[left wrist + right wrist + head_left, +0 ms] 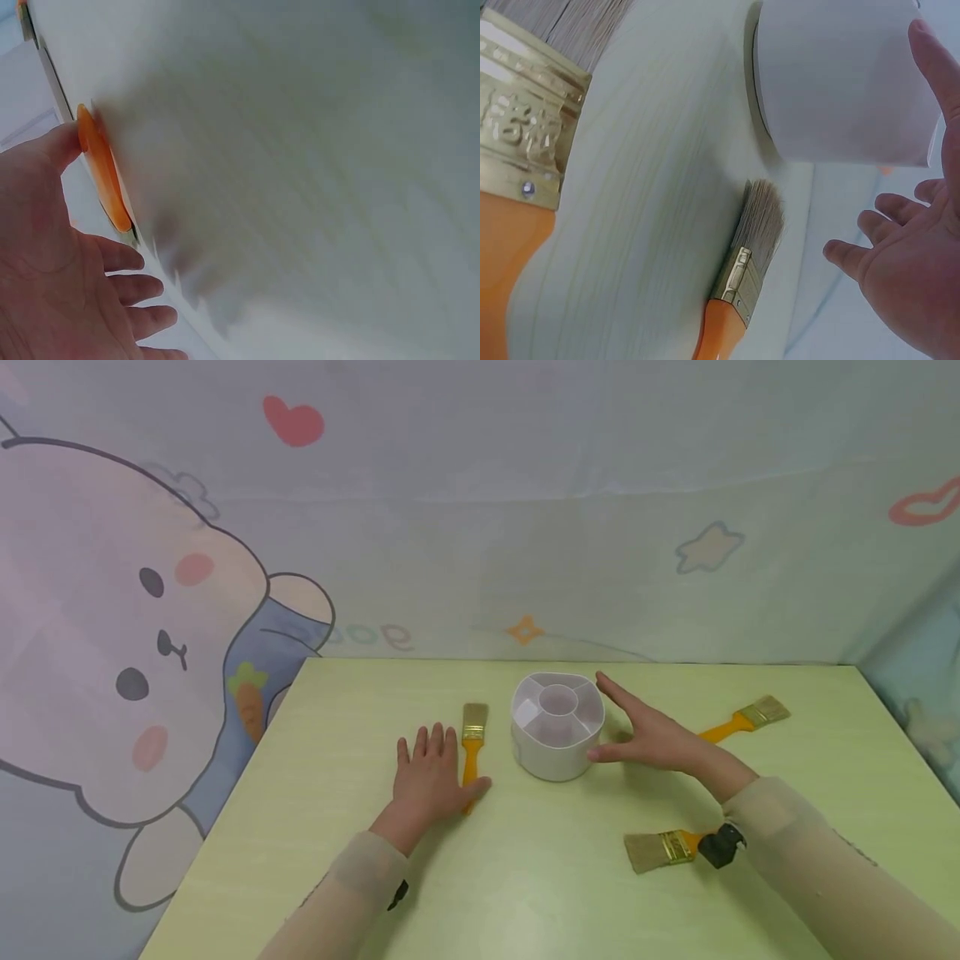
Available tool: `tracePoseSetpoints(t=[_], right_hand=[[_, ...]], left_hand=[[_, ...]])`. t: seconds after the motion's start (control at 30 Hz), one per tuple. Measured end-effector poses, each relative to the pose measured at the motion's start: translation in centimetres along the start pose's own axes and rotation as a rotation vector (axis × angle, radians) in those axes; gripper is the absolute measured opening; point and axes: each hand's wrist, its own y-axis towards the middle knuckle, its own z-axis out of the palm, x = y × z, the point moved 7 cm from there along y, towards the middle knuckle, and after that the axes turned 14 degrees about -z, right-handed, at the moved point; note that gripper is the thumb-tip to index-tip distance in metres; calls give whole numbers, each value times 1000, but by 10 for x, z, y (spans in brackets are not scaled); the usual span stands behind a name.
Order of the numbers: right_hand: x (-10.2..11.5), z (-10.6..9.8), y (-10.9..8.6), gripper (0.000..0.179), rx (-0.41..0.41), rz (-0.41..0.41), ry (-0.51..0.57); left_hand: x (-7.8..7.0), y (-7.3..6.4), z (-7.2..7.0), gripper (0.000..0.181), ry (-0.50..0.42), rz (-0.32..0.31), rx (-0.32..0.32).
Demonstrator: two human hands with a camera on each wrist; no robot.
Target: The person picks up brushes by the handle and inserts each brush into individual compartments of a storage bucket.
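Observation:
A white round organizer (558,760) with several compartments around a central cup stands on the table. Beside its right side is my right hand (656,735), thumb and fingers spread apart; the thumb tip is at its wall, though touch is unclear. My left hand (429,781) is stretched flat with fingers extended, left of an upright-lying paintbrush (472,743) with a yellow-orange handle. In the left wrist view the thumb meets that orange handle (103,172). A second paintbrush (660,850) lies by my right forearm, its handle partly hidden. Behind the right hand lies a third paintbrush (746,718).
The pale yellow-green table (540,877) ends at a straight back edge. A printed cloth (480,527) with a cartoon bear hangs behind it and along the sides. In the right wrist view, one brush's metal ferrule (525,112) is very close.

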Motion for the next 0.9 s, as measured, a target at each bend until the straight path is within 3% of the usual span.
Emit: tracePoseSetpoints(t=[0.43, 0.9], right_hand=[[-3, 4, 4, 115, 2, -15, 20], [-2, 5, 9, 111, -16, -39, 53]], left_hand=[[0, 1, 4, 84, 11, 35, -11], [8, 0, -2, 66, 8, 52, -54]])
